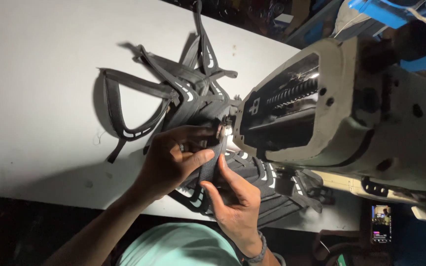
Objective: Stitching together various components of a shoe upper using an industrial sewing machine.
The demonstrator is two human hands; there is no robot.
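My left hand [171, 160] and my right hand [235, 199] both pinch a dark grey strap piece [212, 160] and hold it under the needle area [224, 129] of a beige sewing machine [366, 113]. The left fingers press the strap from the left, and the right thumb and fingers grip its near end. A small lamp lights the spot where the strap meets the machine foot. A pile of similar dark straps with white marks [173, 93] lies on the white table [35, 79] just beyond my hands.
More dark strap pieces [272, 189] lie under the machine arm at the near table edge. A phone with a lit screen [381, 224] rests at the lower right. Blue objects [395, 12] sit beyond the machine.
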